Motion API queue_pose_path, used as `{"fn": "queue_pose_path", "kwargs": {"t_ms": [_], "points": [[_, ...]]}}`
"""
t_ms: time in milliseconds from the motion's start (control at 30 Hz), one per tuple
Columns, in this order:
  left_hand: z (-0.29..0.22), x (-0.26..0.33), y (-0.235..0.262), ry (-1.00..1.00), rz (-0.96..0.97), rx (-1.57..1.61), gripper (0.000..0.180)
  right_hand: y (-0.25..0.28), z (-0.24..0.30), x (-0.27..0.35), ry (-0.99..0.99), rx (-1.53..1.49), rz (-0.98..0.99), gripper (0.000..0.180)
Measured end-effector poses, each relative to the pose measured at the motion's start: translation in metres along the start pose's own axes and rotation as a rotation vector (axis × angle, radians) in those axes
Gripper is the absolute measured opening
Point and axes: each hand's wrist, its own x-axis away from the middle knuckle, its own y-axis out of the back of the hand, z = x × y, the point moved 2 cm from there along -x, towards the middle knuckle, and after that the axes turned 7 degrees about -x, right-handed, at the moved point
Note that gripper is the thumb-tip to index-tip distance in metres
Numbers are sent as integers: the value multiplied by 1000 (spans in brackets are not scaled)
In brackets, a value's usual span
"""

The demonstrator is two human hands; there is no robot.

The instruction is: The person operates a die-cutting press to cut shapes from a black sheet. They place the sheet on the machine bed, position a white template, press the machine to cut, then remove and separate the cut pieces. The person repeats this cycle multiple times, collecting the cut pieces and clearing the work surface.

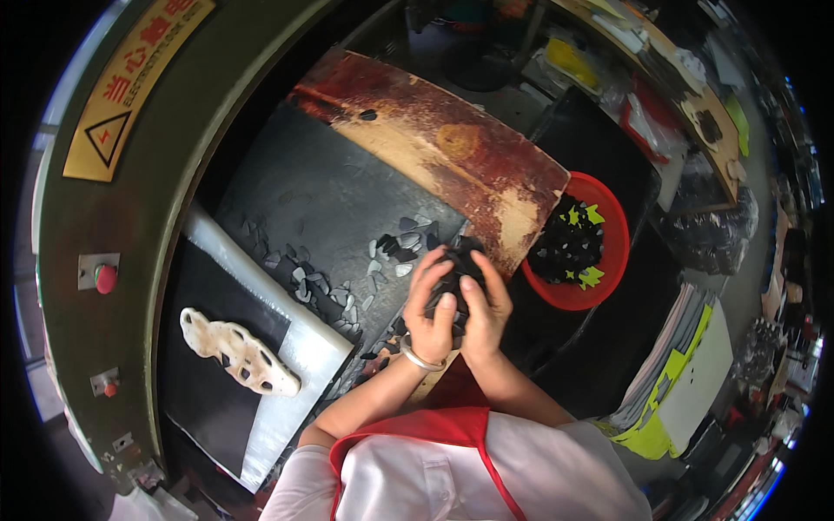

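The big dark press bed (347, 187) stretched away above and to the left of the joined hands, with a worn, rust-red wooden board (434, 148) lying across it just beyond the fingertips. Left of the grip, well apart, a pale sheet (300, 347) carried a white cutting die (236, 350) pierced with holes, lying flat. To the right of the grip, near but not touching, stood a red basin (608, 234) already part-filled with dark cut pieces and a few yellow-green ones.

Between the bed and the hands, small grey and black cut pieces (343, 295) lay scattered loose on the mat, thickest just left of the grip.

The left hand (432, 308), with a pale bangle (420, 359) at the wrist, and the right hand (486, 304) were pressed together around a bundle of black pieces (456, 265), fingers curled and closed on it from both sides; the bundle showed above the knuckles and sat at the near edge of the board.

By the look of it, the step in hand was gathering punched pieces into a stack and squaring them up. The next move would seem to call for keeping both hands clamped so nothing slipped out, then carrying the bundle rightward over the basin's rim, or sweeping up the loose ones lying left of the grip.
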Motion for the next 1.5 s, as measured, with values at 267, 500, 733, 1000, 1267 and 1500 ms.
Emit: {"fn": "queue_pose_path", "kwargs": {"t_ms": [267,500,733,1000,1267,1500], "points": [[-14,-32,-171,-25,464,25,44,124,70,-82,308,182,-337,46],[-17,-77,-63,-63,158,-134,23,274,40,-111,154,-281,-966,63],[38,-74,33,-81,286,-1202,43,273,1,-63,104,-296,-1000,55],[-6,-23,32,-150,528,-412,31,159,21,-89,210,-177,-312,33],[25,-98,162,478,154,-1492,57,43,15,-61,245,346,224,15],[10,-21,109,281,253,-1573,63,-14,4,-42,502,712,521,10]]}}
